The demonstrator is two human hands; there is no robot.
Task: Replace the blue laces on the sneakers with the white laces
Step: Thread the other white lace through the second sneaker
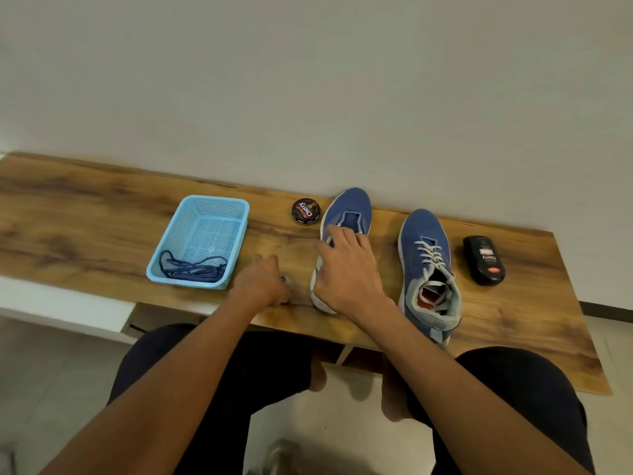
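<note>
My right hand [346, 269] lay with fingers spread over the unlaced blue sneaker [346, 214] on the wooden counter [85, 214], while my left hand [262, 284] curled its grip around something small and pale just left of that shoe; I could not tell what it was. The second sneaker [424, 269], already threaded with white laces [432, 257], stood to the right beside a black polish bottle [483, 260]. The blue laces [193, 267] lay heaped in the light-blue basket [212, 209], a polish tin [306, 211] behind.
</note>
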